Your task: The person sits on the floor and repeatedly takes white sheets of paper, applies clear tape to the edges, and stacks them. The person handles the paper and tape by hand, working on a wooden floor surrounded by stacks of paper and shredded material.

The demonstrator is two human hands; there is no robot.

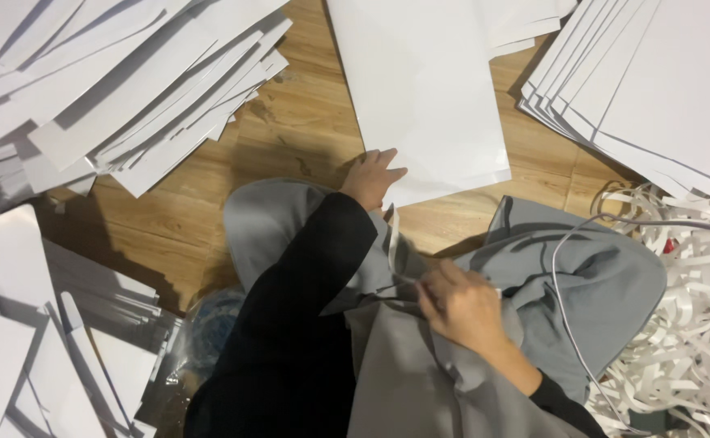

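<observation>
The left hand [374, 177] presses flat on a white sheet [424, 93] on the floor [306, 122]; the right hand [462, 304] pinches a thin white strip [393, 235].

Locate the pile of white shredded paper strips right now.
In the head view, the pile of white shredded paper strips lies on the wooden floor at lower right, right of the grey-clad knee and just below the fanned stack of white sheets.

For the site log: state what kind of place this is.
Probably a floor-level hand-assembly spot for paper goods: wooden floor, stacks of white sheets, and a heap of peeled white strips beside the seated person.
</observation>
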